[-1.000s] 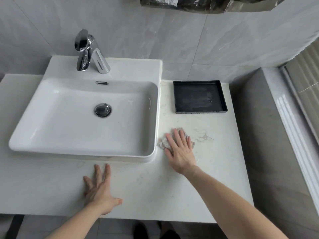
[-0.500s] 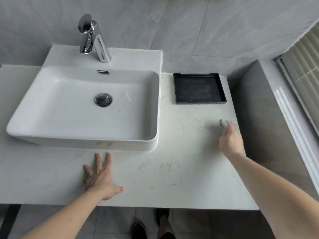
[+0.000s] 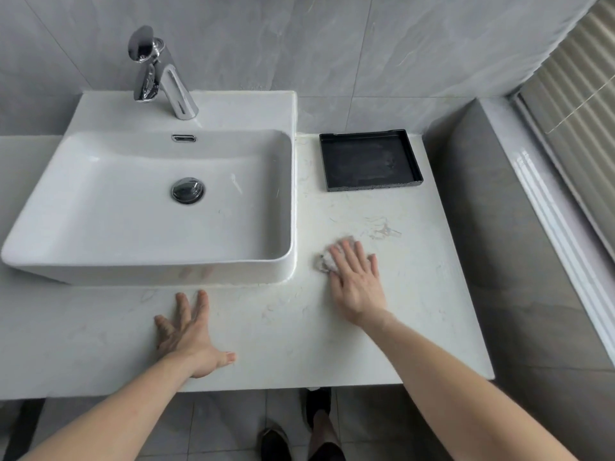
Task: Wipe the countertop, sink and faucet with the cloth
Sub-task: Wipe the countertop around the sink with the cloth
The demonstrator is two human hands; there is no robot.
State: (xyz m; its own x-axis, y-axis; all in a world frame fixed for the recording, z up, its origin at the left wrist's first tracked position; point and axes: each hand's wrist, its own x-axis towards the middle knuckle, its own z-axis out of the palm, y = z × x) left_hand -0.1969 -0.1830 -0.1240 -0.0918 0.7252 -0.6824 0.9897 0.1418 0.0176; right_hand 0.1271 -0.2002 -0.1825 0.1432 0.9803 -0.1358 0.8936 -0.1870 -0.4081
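Sink (image 3: pixel 100 207): white rectangular basin, standing on the left half of the bench (image 3: pixel 266 334), back edge against the grey tiled wall (image 3: pixel 332 44). Chrome drain plug (image 3: pixel 187 190) near the middle of the bowl; overflow slot on the rear wall of the bowl.

Faucet (image 3: pixel 159 73): chrome, single lever, mounted on the rear ledge of the sink, spout angled toward the bowl.

Left hand (image 3: pixel 189 331): palm down, flat on the bench just in front of the sink, fingers spread apart, thumb out to the right, holding nothing.

Bench: pale stone with faint veining; a smeared patch shows right of the sink.

Cloth (image 3: pixel 327 261): small, pale, bunched, lying on the bench right of the sink's front corner, near but apart from the basin. Only its left and upper edges show past the fingers.

Right hand (image 3: pixel 357 281): palm down, fingers extended and slightly parted, pressed flat on top of the cloth rather than closed around it.

Tray (image 3: pixel 369 159): black, shallow, rectangular, at the back of the bench right of the sink, well apart from the cloth; dull smears on its floor.

Shoes (image 3: pixel 276 440): dark, visible on the tiled floor below the bench's front edge.
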